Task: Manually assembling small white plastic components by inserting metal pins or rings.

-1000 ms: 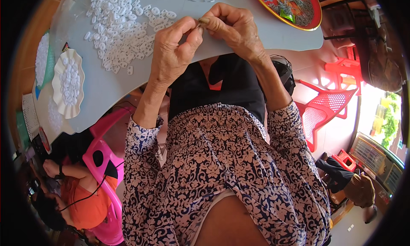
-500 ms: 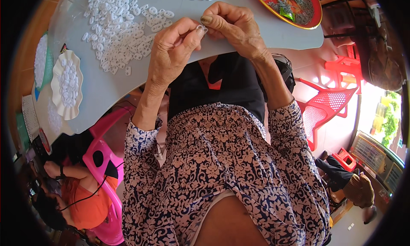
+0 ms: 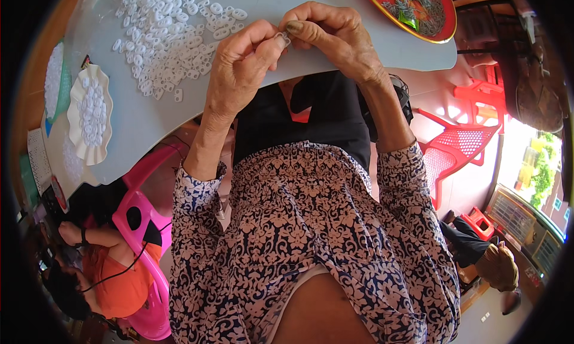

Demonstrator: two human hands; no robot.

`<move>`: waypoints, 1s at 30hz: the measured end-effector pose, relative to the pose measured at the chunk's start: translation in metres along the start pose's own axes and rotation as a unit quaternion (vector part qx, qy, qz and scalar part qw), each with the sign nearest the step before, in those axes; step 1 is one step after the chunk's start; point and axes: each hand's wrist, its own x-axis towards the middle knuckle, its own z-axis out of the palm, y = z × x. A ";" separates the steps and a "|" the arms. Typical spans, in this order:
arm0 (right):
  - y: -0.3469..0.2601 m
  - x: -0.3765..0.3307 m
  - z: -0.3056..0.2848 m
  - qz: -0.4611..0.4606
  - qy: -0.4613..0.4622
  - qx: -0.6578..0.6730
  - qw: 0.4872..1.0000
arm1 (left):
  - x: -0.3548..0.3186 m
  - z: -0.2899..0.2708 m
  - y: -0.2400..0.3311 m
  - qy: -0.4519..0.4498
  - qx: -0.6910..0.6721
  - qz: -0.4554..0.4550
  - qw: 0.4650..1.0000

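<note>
Between the thumb and forefinger of my left hand (image 3: 244, 63) is a small white plastic piece with holes (image 3: 286, 39), mostly covered by the fingertips. My right hand (image 3: 338, 40) is closed in a pinch right beside it, the fingertips of both hands almost meeting. What the right fingers hold is too small and hidden to make out. Both hands are raised over the near edge of the grey table (image 3: 140, 126). A loose heap of similar white two-holed pieces (image 3: 170, 51) lies left of my hands.
A round red tray (image 3: 448, 15) of thin metal pieces stands at the far right. On the left are a cream wavy-edged dish (image 3: 75, 120) of white pieces and a green container (image 3: 62, 93). A person in orange (image 3: 122, 278) sits near a pink chair (image 3: 139, 215); red chairs (image 3: 457, 144) stand right.
My hands keep their pinched hold at nearly the same spot, with only slight finger movement. The whole view has shifted a little.
</note>
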 end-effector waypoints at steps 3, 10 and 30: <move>-0.001 0.001 -0.002 0.001 -0.023 0.009 1.000 | 0.000 -0.002 -0.001 -0.012 0.004 -0.003 1.000; 0.004 0.000 0.001 -0.018 -0.018 0.072 0.997 | -0.001 0.000 0.001 -0.008 0.011 0.010 1.000; -0.002 -0.002 0.002 0.025 -0.001 0.020 0.999 | 0.000 0.004 -0.005 0.003 0.033 0.073 0.997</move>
